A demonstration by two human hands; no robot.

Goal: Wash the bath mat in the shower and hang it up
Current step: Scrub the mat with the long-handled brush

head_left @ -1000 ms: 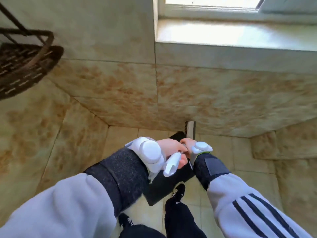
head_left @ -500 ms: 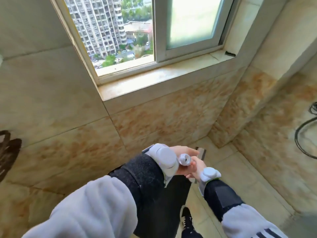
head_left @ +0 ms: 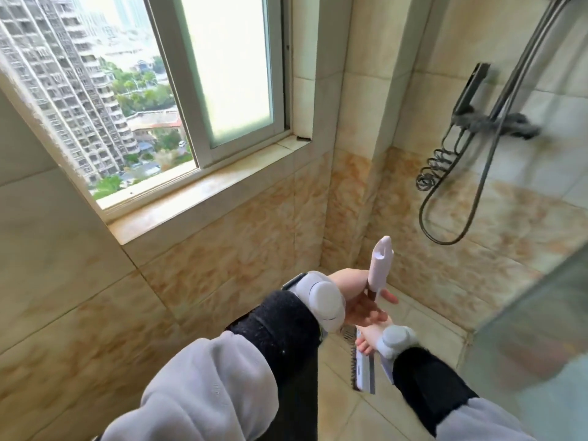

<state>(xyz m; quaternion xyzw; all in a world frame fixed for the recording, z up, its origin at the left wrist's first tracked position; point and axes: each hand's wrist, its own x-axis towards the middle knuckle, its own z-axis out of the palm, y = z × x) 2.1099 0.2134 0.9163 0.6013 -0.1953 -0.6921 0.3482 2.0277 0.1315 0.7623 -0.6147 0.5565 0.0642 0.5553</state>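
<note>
My left hand (head_left: 356, 300) grips a pale lilac handle (head_left: 380, 265) that points straight up. Just below it, my right hand (head_left: 369, 340) holds a grey brush (head_left: 364, 374) with dark bristles along its left edge. I cannot tell whether the handle and the brush are joined. A dark cloth, which looks like the bath mat (head_left: 302, 386), hangs down under my left forearm; most of it is hidden by the sleeve. Both hands are low in the shower corner, above the tiled floor.
The shower hose (head_left: 445, 214) loops down the right wall below the dark mixer fitting (head_left: 496, 122). A glass panel (head_left: 541, 329) stands at the right. A window with a stone sill (head_left: 203, 192) is on the left wall.
The view has swung up and to the right, bringing the shower fittings in. My left hand has lifted the pale handle upright, away from my right hand.
</note>
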